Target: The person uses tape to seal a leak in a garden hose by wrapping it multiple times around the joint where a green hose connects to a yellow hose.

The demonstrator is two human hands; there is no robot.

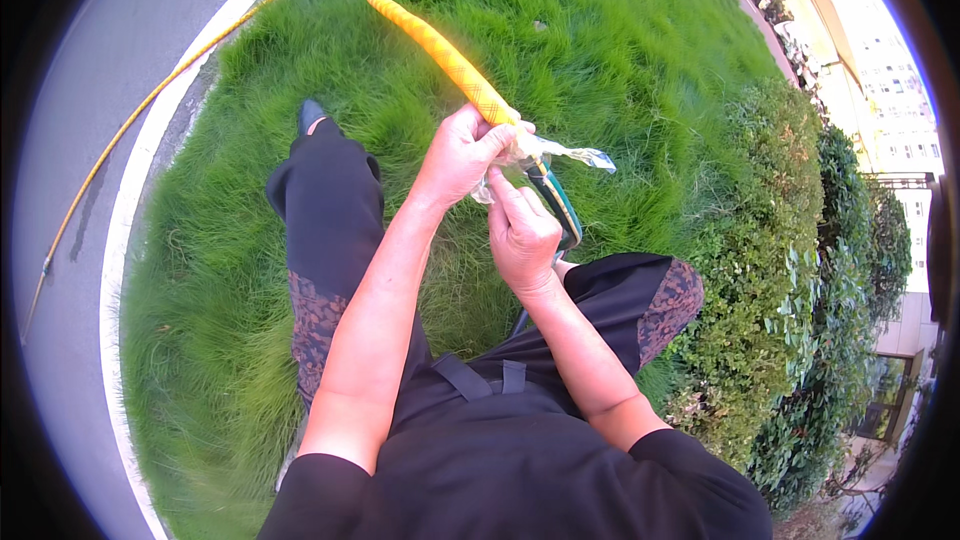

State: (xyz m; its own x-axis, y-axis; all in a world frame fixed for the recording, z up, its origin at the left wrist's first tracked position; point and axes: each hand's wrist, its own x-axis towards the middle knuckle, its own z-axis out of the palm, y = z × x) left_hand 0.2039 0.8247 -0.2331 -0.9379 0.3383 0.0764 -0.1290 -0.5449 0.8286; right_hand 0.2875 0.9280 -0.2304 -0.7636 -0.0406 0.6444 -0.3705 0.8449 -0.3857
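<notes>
Over grass [220,310], the left hand [452,160] pinches the yellow hose [440,50], the right hand [527,237] pinching its clear plastic wrap [545,147].

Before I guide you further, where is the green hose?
In the head view, the green hose is right of centre, curving down from the clear plastic just right of the right hand.

Looks bright, lit by even daylight. Burns out to near white at the buildings [900,90] beyond the right edge of the grass [220,340]. Sinks into deeper shade within the hedge [840,240]. Glints on the clear plastic film [580,153]. Bends the white kerb [125,190] along the grass's left edge. Falls to black at the corners.
</notes>
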